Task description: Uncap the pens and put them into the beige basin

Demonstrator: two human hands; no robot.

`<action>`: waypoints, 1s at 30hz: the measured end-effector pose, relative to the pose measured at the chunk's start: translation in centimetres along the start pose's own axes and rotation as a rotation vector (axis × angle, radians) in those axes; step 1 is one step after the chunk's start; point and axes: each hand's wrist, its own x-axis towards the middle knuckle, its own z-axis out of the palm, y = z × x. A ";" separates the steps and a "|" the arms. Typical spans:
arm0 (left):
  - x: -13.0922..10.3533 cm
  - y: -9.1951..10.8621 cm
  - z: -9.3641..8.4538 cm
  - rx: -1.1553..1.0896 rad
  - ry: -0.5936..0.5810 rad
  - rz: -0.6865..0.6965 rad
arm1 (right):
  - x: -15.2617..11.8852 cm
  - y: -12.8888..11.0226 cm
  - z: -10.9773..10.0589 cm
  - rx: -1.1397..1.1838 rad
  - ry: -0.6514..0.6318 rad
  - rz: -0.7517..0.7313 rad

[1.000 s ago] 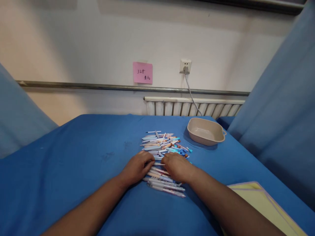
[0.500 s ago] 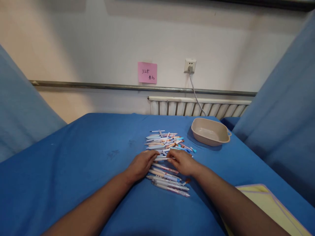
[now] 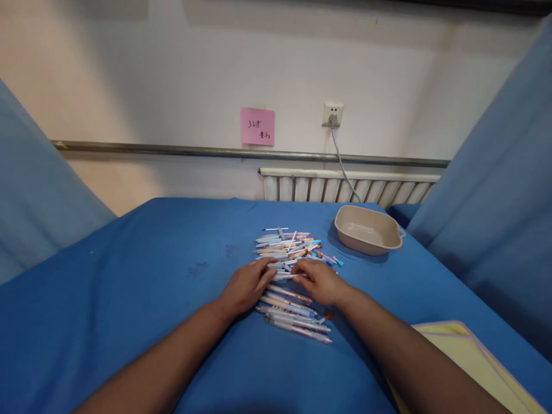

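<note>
Pens and thin white sticks, some with brush-like or coloured tips, lie in a loose pile on the blue cloth. My left hand rests at the left ends of the pens in the middle, thumb and fingers closed around a pale pen there. From the right, my right hand pinches the end of a slim white pen between thumb and curled fingers. Nearer to me, several clear and pale pens lie side by side, roughly parallel. Both hands cover part of the pile.
A beige plastic basin stands at the back right of the blue-covered table. A yellow cloth lies at the front right, beside my right forearm. Behind are a radiator and a plugged-in cord. Blue curtains hang at both sides.
My left fingers have spread slightly apart at the pens' ends. My right hand has barely moved and keeps its pinch. The pens lie almost as before.
</note>
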 end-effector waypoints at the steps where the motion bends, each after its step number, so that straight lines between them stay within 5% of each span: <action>1: 0.0 0.0 0.0 -0.005 0.033 0.039 | 0.0 -0.1 0.0 0.008 0.007 0.007; 4: -0.1 0.0 -0.1 -0.009 0.041 0.174 | 0.1 -0.2 0.0 0.029 0.017 0.018; 11: 0.0 -0.8 -0.6 0.032 -0.027 -0.034 | 0.2 0.9 -1.0 -0.041 0.015 0.033; 17: 0.1 -1.9 -0.5 0.105 -0.001 0.058 | -0.1 2.3 -1.9 -0.165 -0.017 0.179; 22: 0.1 -1.5 0.4 0.088 -0.033 0.122 | 0.0 1.0 -1.8 -0.213 0.004 0.219; 30: 0.2 -1.3 0.3 0.084 -0.018 0.117 | 0.3 -0.3 -1.0 -0.368 -0.197 0.108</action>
